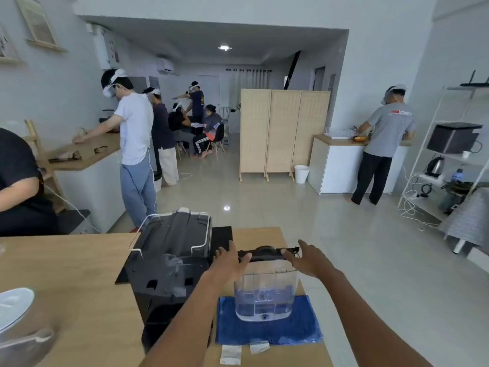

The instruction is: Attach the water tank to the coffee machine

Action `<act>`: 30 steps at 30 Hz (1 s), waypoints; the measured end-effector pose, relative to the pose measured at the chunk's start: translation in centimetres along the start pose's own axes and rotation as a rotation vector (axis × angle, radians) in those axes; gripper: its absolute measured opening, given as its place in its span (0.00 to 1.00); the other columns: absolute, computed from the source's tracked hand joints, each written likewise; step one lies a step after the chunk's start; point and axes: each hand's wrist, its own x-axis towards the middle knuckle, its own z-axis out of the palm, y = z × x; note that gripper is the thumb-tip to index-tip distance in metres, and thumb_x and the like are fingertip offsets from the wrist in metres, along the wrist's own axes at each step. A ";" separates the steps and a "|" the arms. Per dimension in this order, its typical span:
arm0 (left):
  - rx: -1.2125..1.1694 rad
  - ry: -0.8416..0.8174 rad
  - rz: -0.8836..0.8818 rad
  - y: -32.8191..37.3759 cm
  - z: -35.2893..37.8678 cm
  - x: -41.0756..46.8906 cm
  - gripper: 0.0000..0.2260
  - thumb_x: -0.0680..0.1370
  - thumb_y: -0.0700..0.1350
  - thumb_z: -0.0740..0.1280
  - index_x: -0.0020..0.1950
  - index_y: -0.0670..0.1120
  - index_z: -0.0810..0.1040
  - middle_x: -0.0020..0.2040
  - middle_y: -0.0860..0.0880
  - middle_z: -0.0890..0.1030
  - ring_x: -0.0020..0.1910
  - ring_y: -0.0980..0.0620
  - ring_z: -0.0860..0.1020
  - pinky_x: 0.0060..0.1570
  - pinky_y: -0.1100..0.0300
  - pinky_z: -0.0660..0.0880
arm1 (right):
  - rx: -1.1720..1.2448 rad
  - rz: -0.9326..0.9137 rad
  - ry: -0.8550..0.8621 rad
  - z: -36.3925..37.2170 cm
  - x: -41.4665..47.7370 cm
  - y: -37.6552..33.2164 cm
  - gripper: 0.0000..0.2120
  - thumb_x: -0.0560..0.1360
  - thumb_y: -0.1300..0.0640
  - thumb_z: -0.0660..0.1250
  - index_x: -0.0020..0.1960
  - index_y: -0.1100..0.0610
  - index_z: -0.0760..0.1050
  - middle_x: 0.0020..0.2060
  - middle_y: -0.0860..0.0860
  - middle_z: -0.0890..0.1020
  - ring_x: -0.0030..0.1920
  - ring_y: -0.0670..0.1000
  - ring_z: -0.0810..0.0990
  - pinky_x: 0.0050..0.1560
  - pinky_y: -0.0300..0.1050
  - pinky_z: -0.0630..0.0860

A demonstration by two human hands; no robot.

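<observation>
A clear plastic water tank with a black lid stands upright on a blue cloth, with a little water in its bottom. Left of it sits the black coffee machine, its back toward me. My left hand rests at the lid's left end, fingers spread. My right hand is at the lid's right end, fingers apart. Neither hand has closed around the tank.
The wooden table ends just right of the cloth. A white bowl-like object sits at the near left. Two white tags lie below the cloth. A person in black sits at the far left; several others work beyond.
</observation>
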 end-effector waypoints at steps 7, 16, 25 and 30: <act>-0.232 0.027 -0.028 0.8 0.3 -0.3 0.37 0.83 0.58 0.57 0.81 0.41 0.41 0.78 0.40 0.64 0.75 0.42 0.64 0.71 0.51 0.62 | 0.182 0.029 -0.050 1.0 1.0 0.9 0.33 0.74 0.33 0.62 0.68 0.58 0.69 0.57 0.57 0.80 0.53 0.54 0.76 0.49 0.45 0.71; -0.404 0.050 -0.076 0.1 0.9 0.6 0.39 0.81 0.58 0.62 0.81 0.41 0.45 0.79 0.42 0.62 0.76 0.44 0.62 0.72 0.53 0.60 | 0.450 0.056 -0.065 1.9 1.4 1.4 0.26 0.73 0.38 0.69 0.64 0.53 0.71 0.54 0.52 0.77 0.54 0.53 0.76 0.54 0.48 0.76; -0.464 0.096 -0.118 -0.5 1.4 1.3 0.31 0.80 0.59 0.63 0.76 0.42 0.64 0.71 0.46 0.72 0.67 0.46 0.71 0.65 0.57 0.67 | 0.612 0.063 -0.082 1.7 1.5 1.4 0.16 0.72 0.45 0.74 0.52 0.53 0.75 0.44 0.52 0.80 0.42 0.50 0.77 0.45 0.48 0.75; -0.545 0.173 -0.071 -0.8 1.7 1.2 0.17 0.80 0.54 0.66 0.65 0.47 0.75 0.60 0.48 0.79 0.56 0.49 0.77 0.57 0.54 0.73 | 0.704 0.053 -0.057 1.9 1.3 1.7 0.18 0.72 0.50 0.75 0.58 0.50 0.73 0.46 0.53 0.81 0.45 0.52 0.78 0.58 0.57 0.78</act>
